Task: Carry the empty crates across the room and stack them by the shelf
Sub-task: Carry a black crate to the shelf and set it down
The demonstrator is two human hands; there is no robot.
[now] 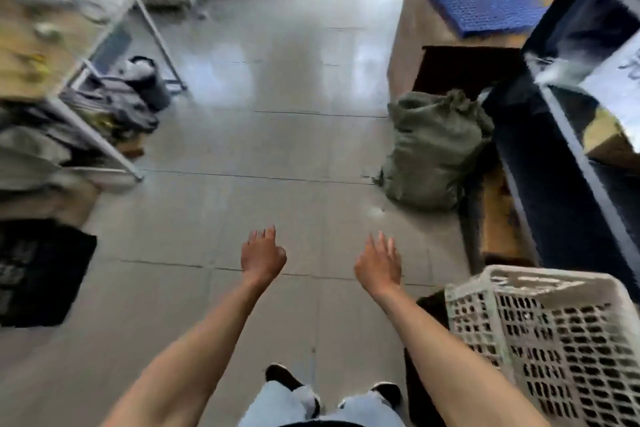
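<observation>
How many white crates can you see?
1. The white crate sits at the lower right. A dark shape beneath it and a black block at far left might be crates; too blurred to tell.

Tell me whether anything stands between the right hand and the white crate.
Nothing visible does. The right hand hovers open over bare floor; the white crate stands to its right, apart from it, with only floor between.

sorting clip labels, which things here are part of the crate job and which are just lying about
Part of the job:
white crate
dark shelf
left hand and right hand, both empty

Just lying about:
green sack
blue plastic grid
table
bags under it
</observation>
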